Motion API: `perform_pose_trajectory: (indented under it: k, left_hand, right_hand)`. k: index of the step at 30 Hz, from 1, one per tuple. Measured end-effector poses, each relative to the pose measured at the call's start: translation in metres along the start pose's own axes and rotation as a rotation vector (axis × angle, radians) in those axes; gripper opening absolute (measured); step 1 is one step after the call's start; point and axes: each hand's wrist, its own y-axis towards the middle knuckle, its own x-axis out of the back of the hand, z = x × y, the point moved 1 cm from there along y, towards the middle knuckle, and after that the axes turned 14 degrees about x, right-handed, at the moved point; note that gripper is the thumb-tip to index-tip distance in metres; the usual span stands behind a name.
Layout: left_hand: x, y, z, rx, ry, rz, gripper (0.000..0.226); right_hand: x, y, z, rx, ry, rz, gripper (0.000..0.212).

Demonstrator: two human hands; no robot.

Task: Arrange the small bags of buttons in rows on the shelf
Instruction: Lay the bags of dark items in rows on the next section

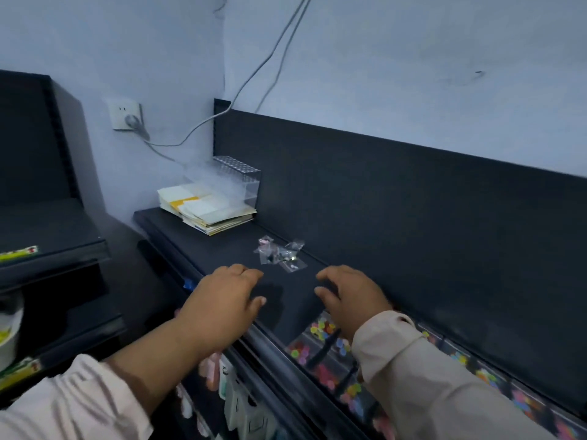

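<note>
Head view: empty hands before an unsorted heap.
Mid-frame, the small bags of buttons [279,254] lie jumbled on the black shelf [197,242], just beyond the left hand [222,300] and right hand [346,296], fingers loosely curled, holding nothing. Sorting seems barely begun; next, pinch one bag free.

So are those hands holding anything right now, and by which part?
Nothing is held. The left hand and right hand are loosely curled over the shelf, and the small bags of buttons lie untouched beyond them.
</note>
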Motion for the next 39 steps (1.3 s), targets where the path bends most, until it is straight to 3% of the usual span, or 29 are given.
perform_pose_trajectory:
  k: [9, 19, 28, 32, 36, 39]
  left_hand:
    - [-0.024, 0.076, 0.012, 0.113, 0.032, 0.028, 0.047]
    - [-0.066, 0.175, 0.027, 0.095, -0.055, 0.11, 0.046]
    - [-0.118, 0.272, 0.044, -0.116, -0.12, 0.239, 0.022]
    - [-0.149, 0.308, 0.049, -0.239, -0.121, 0.276, 0.032]
    - [-0.173, 0.331, 0.046, -0.349, -0.078, 0.347, 0.026]
    - [-0.186, 0.338, 0.043, -0.405, -0.079, 0.438, 0.036]
  right_hand:
    - [-0.035, 0.087, -0.055, -0.049, 0.044, 0.052, 0.024]
    - [-0.078, 0.144, -0.094, -0.199, 0.059, 0.153, 0.031]
    - [-0.142, 0.183, -0.108, -0.404, 0.064, 0.261, 0.032]
    - [-0.168, 0.197, -0.113, -0.498, 0.042, 0.264, 0.032]
    - [-0.184, 0.201, -0.114, -0.532, 0.009, 0.314, 0.042]
    - [-0.189, 0.201, -0.113, -0.539, -0.039, 0.283, 0.034]
